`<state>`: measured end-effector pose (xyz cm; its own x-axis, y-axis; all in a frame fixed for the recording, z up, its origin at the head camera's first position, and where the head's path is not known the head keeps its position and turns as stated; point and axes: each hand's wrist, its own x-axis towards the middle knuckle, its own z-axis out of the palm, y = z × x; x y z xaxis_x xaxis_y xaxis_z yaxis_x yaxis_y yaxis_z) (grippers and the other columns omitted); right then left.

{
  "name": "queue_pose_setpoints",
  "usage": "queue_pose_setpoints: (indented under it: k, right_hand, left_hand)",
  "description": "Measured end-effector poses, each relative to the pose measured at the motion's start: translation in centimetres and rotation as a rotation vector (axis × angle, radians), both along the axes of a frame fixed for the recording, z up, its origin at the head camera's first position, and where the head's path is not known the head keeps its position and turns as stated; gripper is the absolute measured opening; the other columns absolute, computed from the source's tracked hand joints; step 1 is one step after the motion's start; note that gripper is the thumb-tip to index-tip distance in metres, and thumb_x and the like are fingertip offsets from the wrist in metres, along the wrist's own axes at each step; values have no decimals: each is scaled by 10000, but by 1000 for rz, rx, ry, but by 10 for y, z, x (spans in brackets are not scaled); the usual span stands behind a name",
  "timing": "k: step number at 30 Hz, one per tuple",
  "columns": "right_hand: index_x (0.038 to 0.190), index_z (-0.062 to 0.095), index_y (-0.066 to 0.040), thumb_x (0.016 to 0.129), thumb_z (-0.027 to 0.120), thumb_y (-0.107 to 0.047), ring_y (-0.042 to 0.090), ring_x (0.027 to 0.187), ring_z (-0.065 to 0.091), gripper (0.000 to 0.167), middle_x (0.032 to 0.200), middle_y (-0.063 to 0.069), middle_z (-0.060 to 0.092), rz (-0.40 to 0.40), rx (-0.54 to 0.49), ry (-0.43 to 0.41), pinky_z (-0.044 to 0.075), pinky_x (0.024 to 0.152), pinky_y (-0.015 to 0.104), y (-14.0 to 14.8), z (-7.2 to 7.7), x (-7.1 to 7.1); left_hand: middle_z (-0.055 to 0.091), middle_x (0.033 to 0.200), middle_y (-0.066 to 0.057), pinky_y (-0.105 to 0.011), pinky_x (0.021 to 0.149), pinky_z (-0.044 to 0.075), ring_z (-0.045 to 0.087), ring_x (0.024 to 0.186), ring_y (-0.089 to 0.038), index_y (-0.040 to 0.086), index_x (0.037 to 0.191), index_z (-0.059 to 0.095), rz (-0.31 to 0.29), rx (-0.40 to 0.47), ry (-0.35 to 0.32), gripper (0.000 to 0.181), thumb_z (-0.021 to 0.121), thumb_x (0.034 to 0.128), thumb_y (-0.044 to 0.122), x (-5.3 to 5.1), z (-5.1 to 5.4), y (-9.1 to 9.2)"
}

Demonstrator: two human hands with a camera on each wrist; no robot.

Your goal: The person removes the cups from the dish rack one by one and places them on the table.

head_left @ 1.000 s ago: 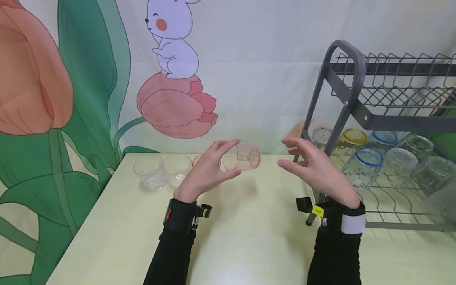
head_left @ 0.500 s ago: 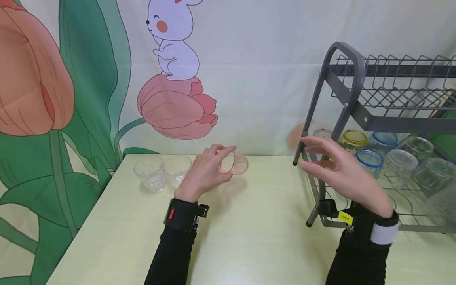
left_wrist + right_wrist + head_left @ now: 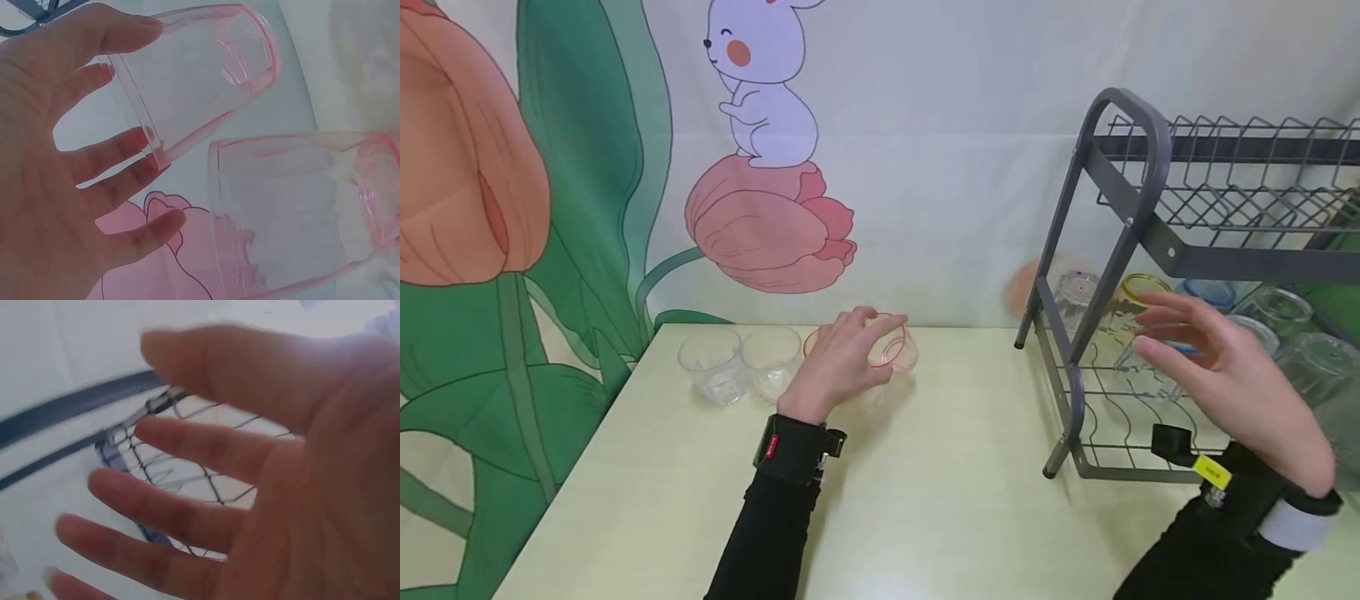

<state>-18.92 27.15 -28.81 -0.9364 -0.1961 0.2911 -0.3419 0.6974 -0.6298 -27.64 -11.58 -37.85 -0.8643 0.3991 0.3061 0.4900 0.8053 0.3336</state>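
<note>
My left hand (image 3: 838, 358) holds a pink-tinted clear glass (image 3: 200, 69) near its rim, thumb on one side and fingers on the other. This glass stands over the back of the table, tilted; whether its base touches the table I cannot tell. A second pink glass (image 3: 287, 206) is beside it, mostly hidden behind the hand in the head view. Two clear glasses (image 3: 711, 367) stand upright to the left. My right hand (image 3: 1232, 375), fingers spread and holding nothing, hovers before the dish rack (image 3: 1072, 400), partly covering a blue-rimmed glass (image 3: 1138, 375).
Several upside-down glasses sit on the rack's lower shelf, among them a yellow-rimmed glass (image 3: 1131, 304) and a clear glass (image 3: 1075, 296). The upper wire basket (image 3: 1232, 200) overhangs them. A printed cloth (image 3: 940, 167) hangs behind the table (image 3: 940, 500).
The pink glass has swung from lying sideways toward upright and moved slightly left in my left hand. My right hand has moved right, away from the glass and over to the rack.
</note>
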Motion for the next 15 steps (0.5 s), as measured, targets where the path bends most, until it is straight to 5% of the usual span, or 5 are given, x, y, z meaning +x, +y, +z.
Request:
queue_pose_setpoints:
  k: [5,15]
  right_hand:
    - [1498,348,-76,1005,535,-376,437,1229,410,607,1379,258,432,-133,18,0,350,912,627,9,-8,-13]
    - [1550,236,-71,988,532,-444,533,1314,277,736,1485,313,292,-218,38,-44,367,891,674,15,-14,-23]
  left_hand:
    - [488,1352,-111,-486,947,376,477,1179,-285,270,1408,540,6,-31,-7,666,770,790,175,-4,-1,6]
    - [518,1296,-130,-471,978,391,519,1113,-303,241,1391,559,-14,-49,-8,634,772,797,181,-11,-11,8]
